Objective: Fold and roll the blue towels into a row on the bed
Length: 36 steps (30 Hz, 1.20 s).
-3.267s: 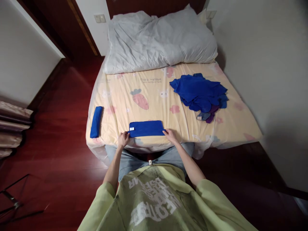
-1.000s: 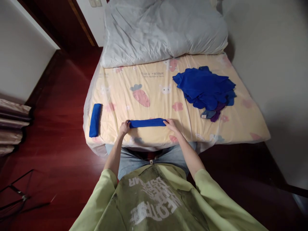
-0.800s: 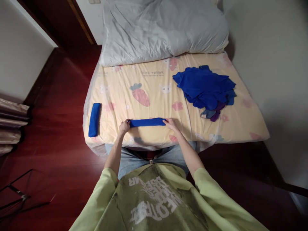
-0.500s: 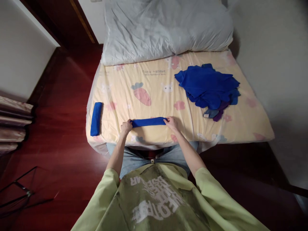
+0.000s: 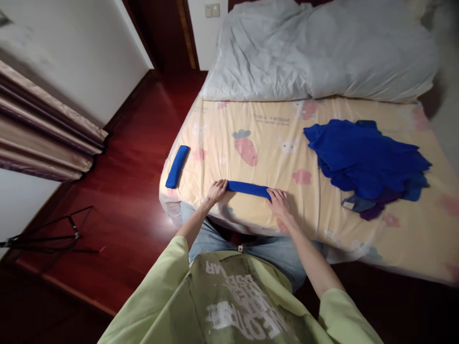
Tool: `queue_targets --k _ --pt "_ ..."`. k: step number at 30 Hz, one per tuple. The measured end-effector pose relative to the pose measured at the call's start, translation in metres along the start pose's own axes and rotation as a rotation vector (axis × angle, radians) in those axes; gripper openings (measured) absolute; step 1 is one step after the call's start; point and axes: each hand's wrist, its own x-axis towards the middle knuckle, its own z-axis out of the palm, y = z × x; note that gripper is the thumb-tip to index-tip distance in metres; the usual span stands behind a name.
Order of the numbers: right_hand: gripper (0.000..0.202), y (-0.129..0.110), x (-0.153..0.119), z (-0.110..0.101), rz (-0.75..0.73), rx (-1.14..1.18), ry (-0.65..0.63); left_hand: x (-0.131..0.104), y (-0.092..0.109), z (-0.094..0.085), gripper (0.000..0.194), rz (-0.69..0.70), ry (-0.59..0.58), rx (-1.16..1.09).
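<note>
A long, narrow strip of folded blue cloth [image 5: 248, 188] lies across the near part of the bed. My left hand [image 5: 217, 190] is closed on its left end, fingertips over the fabric. On the right end, my right hand [image 5: 278, 200] grips the cloth with curled fingers; the thumbs are mostly hidden. To the left, near the bed's edge, rests another folded blue cloth [image 5: 177, 167], compact and set at a slant. A loose heap of blue cloths [image 5: 369, 157] spreads to the right, with a purple piece [image 5: 378, 208] showing at its near side.
The bed [image 5: 215, 129] wears a yellow sheet printed with carrots and rabbits. A grey-white quilt [image 5: 322, 52] is bunched at its far end. On the red floor at left stands a black tripod-like stand [image 5: 73, 229], below a striped curtain [image 5: 43, 129].
The view has swung left, so the bed sits further right. Both hands stay on the strip's ends, a little closer together, with fingers now laid more over the cloth.
</note>
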Motion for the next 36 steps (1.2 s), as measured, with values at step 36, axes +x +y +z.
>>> queue_targets --k 36 --pt "0.045 -0.252 0.395 0.055 -0.646 -0.170 -0.189 -0.161 -0.150 0.004 0.028 -0.173 0.517 -0.191"
